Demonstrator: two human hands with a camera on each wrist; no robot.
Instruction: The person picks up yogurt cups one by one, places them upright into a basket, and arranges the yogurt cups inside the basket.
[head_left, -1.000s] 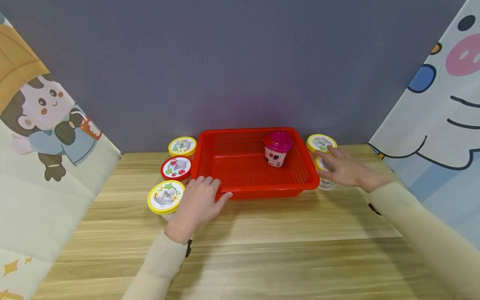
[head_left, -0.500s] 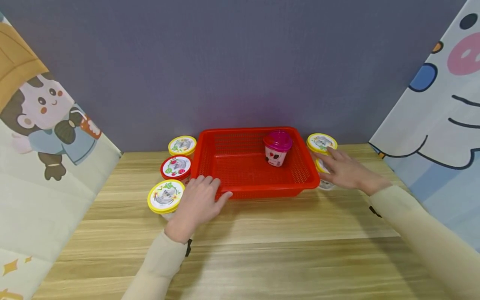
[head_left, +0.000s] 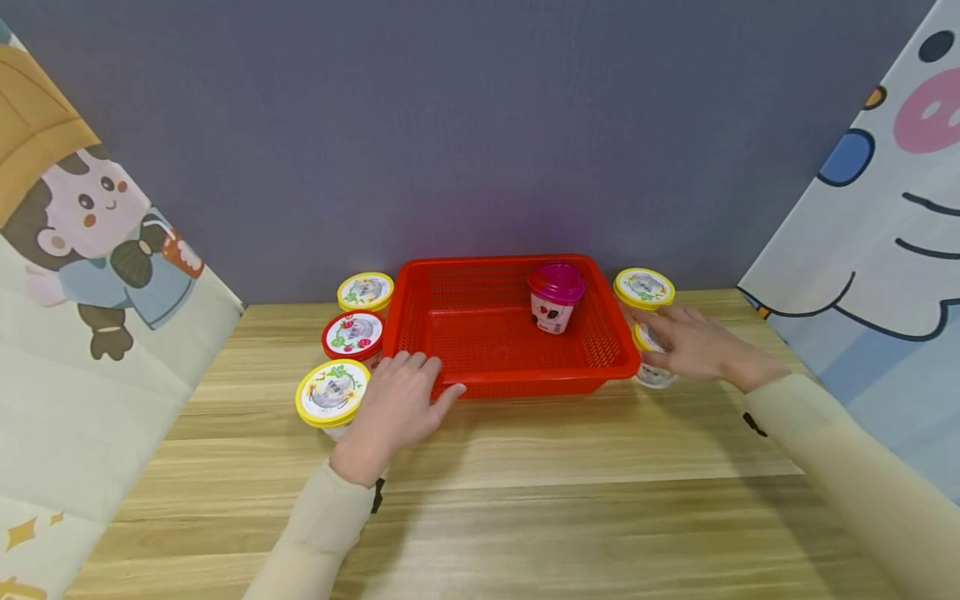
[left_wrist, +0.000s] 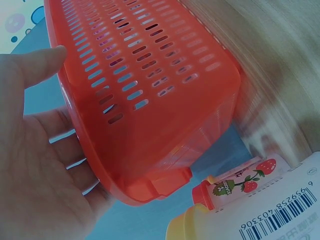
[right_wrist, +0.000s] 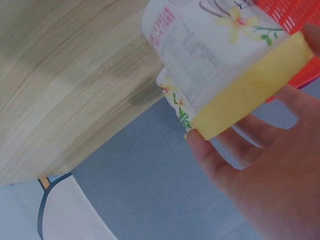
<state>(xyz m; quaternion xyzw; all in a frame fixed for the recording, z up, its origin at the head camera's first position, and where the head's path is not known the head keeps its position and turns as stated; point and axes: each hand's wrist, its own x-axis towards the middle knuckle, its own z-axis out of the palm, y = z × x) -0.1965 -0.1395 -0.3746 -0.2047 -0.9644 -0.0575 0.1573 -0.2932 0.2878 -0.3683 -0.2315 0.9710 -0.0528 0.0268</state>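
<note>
My right hand is around the yellow-lidded paper cup just right of the basket. In the right wrist view its fingers and thumb grip the rim of the yellow lid. A second yellow-lidded cup stands right behind it. My left hand rests on the front left corner of the red plastic basket, fingers nearly straight over the rim and thumb touching it. Inside the basket, toward the back right, leans a pink cup with a magenta lid.
Left of the basket stand a yellow-lidded cup at the back, a red-lidded cup and a nearer yellow-lidded cup. A grey panel rises behind the wooden table. Printed cartoon sheets hang at both sides.
My right hand's fingers have drawn back off the rear cup's lid and closed around the nearer cup on the right. My left hand and the basket stay put.
</note>
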